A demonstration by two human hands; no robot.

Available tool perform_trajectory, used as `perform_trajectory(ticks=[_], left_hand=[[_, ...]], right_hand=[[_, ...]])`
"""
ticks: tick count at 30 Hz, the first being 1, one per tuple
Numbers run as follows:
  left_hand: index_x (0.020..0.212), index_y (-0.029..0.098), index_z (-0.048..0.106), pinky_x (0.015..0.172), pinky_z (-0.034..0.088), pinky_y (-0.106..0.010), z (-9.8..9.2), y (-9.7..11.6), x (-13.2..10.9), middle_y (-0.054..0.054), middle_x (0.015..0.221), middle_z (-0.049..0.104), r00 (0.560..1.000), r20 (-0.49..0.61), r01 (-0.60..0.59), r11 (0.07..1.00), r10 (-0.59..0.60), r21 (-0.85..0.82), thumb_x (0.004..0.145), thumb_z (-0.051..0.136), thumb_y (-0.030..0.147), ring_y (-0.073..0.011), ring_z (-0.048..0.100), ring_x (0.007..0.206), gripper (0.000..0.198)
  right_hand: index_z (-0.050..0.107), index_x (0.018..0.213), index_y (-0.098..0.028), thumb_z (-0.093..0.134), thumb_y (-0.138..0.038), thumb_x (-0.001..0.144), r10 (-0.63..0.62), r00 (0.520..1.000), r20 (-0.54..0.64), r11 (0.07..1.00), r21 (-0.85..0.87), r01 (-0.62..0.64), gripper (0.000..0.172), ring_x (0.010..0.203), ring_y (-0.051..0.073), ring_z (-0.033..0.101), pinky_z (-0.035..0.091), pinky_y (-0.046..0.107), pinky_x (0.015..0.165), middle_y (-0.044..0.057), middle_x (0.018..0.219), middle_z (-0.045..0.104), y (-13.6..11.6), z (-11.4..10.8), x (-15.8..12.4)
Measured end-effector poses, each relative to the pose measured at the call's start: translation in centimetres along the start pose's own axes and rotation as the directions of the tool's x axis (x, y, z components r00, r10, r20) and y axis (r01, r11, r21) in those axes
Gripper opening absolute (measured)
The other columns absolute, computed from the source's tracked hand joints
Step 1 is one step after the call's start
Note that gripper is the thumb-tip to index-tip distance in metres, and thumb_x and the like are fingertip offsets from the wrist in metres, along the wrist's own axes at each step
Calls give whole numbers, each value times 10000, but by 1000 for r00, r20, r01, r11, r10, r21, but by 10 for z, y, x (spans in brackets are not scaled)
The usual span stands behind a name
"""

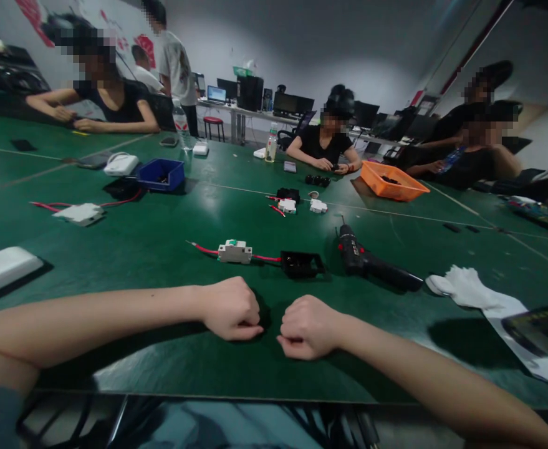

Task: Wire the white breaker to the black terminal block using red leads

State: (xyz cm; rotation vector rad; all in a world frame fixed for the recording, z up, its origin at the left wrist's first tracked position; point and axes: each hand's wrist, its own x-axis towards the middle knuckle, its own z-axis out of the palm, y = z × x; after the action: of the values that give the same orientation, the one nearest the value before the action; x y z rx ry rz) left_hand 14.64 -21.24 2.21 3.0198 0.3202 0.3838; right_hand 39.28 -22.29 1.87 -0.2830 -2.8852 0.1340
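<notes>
My left hand (232, 310) rests on the green table (161, 355) in a fist, and no object shows in it. Facing it, a small gap away, my right hand (310, 327) is also closed in a fist with nothing visible inside. Just beyond them lies a white circuit breaker (235, 252) with a green switch. Red wires run from both its ends; the right one leads to a small black plastic box (299, 264), open at the top. To the right of the box, a black cordless screwdriver (371, 265) lies on its side, touched by neither hand.
A white glove (470, 288) and paper lie at right, a white case (5, 271) at left. Farther off are another breaker (81, 214), a blue bin (161, 175), an orange bin (393, 182) and bottles. Several people are around the table.
</notes>
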Motion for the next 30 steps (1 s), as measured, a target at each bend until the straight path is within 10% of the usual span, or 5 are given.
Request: perform_trajectory(ticks=[30], left_hand=[[585,189,549,534,297,-278,-3,-8,6,-9,589,610,999,32,42,992,-38,-115,974,487,316,-104,553,573,415]], right_hand=[[470,541,-191,529,-285,903,218,976,4,971,97,-218,378,505,103,459,237,265,523,-17,515,549,8,-4,-3]])
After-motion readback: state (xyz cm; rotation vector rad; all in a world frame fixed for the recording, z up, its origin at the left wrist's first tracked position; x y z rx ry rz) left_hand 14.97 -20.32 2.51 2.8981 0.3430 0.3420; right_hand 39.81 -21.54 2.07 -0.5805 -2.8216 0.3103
